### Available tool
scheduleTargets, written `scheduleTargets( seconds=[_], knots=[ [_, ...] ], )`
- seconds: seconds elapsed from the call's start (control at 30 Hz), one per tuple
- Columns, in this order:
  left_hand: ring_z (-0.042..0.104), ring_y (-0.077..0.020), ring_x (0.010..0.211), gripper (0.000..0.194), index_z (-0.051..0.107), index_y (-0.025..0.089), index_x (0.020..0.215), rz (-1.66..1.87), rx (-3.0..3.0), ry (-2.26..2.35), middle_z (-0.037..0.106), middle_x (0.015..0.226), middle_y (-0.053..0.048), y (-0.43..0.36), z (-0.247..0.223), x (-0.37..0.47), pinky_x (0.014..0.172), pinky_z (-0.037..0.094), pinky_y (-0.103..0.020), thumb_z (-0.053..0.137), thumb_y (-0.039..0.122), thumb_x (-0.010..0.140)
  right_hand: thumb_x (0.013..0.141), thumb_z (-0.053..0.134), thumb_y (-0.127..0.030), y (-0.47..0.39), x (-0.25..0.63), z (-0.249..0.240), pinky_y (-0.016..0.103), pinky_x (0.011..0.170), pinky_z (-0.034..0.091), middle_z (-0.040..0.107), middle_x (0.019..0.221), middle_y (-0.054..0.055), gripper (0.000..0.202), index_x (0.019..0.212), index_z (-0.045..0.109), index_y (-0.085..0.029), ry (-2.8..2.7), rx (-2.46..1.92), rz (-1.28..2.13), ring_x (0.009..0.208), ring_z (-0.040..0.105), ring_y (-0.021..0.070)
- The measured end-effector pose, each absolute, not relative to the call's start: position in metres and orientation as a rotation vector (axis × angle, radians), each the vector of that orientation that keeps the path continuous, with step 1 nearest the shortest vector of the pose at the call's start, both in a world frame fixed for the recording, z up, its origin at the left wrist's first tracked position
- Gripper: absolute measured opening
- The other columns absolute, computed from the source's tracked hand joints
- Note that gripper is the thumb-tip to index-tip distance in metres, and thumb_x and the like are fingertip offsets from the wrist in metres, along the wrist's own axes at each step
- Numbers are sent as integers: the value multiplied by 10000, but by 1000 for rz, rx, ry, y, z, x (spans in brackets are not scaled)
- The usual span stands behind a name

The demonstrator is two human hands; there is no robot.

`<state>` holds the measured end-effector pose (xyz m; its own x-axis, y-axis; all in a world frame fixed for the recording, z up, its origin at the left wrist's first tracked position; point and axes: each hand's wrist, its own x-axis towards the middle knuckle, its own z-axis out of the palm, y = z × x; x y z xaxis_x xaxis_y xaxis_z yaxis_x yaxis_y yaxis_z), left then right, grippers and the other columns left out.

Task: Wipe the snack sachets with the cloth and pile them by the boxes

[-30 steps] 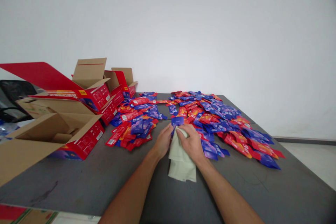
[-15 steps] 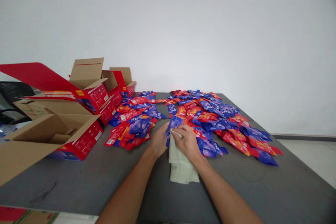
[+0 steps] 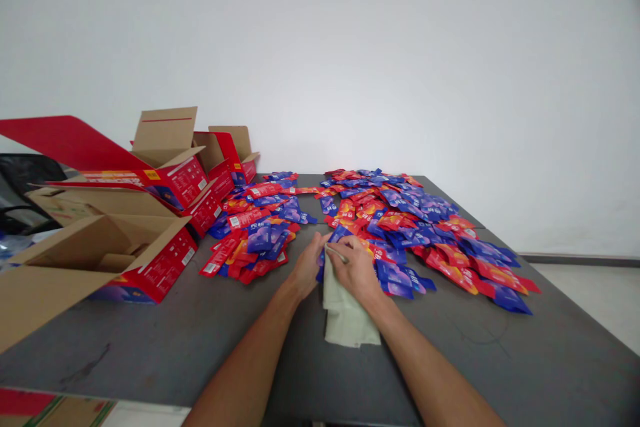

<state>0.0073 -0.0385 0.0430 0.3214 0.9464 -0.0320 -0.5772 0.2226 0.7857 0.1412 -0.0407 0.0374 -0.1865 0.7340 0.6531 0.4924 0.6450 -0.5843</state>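
My left hand [image 3: 307, 265] is closed on the edge of a blue packet [image 3: 339, 234], which is mostly covered by my two hands. With bent fingers, my right hand [image 3: 356, 268] pinches a pale green cloth [image 3: 350, 320] and presses it against the packet. The cloth's lower end hangs down to the dark table. Just beyond my hands lies a wide heap of red and blue packets [image 3: 400, 203]. To their left is a smaller pile of the same packets [image 3: 257, 237].
An open red carton [image 3: 167, 257] stands at the left, its flaps spread over the table [image 3: 200, 347]. Behind it are more open red cartons [image 3: 185, 180]. A black chair [image 3: 20, 190] shows at the far left, and a white wall [image 3: 350, 60] rises behind the table.
The blue packet shows less than before, more covered by my hands. My left hand has shifted slightly; the right still presses the cloth. Both piles look unchanged.
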Motion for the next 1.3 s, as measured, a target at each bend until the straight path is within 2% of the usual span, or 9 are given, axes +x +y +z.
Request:
scheduleTargets(
  seconds=[0.13,0.23,0.33,0.57,0.73,0.93,1.03,1.13,1.3],
  knots=[
    [656,-249,1013,472,693,150,1125,1279,755,579,727,1060,-89,-35,47,5,905,495,-350,595,529,861,915,591,-199,-45,136,33,278,765,502,609,909,48,201,1001,761,-263,-1981,-899,368,840,608,166],
    [664,-199,921,363,700,152,1083,1403,755,627,729,1016,-68,-31,44,4,830,497,-290,692,376,798,908,591,-181,-46,136,32,267,758,499,609,909,42,215,1007,759,-271,-2023,-876,379,840,606,161],
    [665,-166,809,388,707,161,1096,1415,781,709,735,943,-54,-29,38,4,719,479,-246,721,238,716,912,583,-196,-44,139,32,271,750,500,602,897,45,195,969,760,-258,-1966,-914,342,836,598,167],
    [636,-132,664,404,725,160,1075,1296,868,856,734,876,-54,-29,32,1,632,466,-230,704,193,673,929,562,-268,-35,157,46,350,852,501,632,967,84,205,1032,727,-201,-1612,-1118,208,900,605,208],
    [600,-113,596,455,675,201,1102,1448,769,906,703,793,-5,-24,28,-5,582,449,-226,751,219,653,918,580,-304,-34,158,49,376,872,496,679,971,76,193,1019,711,-206,-1523,-1114,262,928,627,224],
    [649,-142,701,370,680,211,1019,1533,739,900,723,838,-14,-20,23,-6,657,483,-250,771,237,661,916,606,-294,-44,142,48,354,868,504,707,984,52,141,995,706,-233,-1670,-957,417,932,646,210],
    [677,-184,818,279,723,171,961,1427,757,860,745,927,-62,-25,26,0,754,512,-289,744,320,725,933,587,-277,-46,140,47,355,884,504,702,1003,55,153,1020,708,-239,-1709,-889,430,948,641,205],
    [683,-225,918,310,733,152,929,1339,630,783,750,975,-89,-31,32,7,810,523,-318,689,427,791,938,574,-267,-44,140,44,351,865,511,687,977,68,170,1018,721,-233,-1711,-883,393,932,632,204],
    [666,-211,1012,406,676,206,1188,1441,651,702,730,1120,-51,-34,38,11,887,511,-310,695,296,792,930,569,-249,-45,136,38,309,800,517,643,942,62,196,1019,744,-250,-1867,-866,398,895,616,183]
  ],
)
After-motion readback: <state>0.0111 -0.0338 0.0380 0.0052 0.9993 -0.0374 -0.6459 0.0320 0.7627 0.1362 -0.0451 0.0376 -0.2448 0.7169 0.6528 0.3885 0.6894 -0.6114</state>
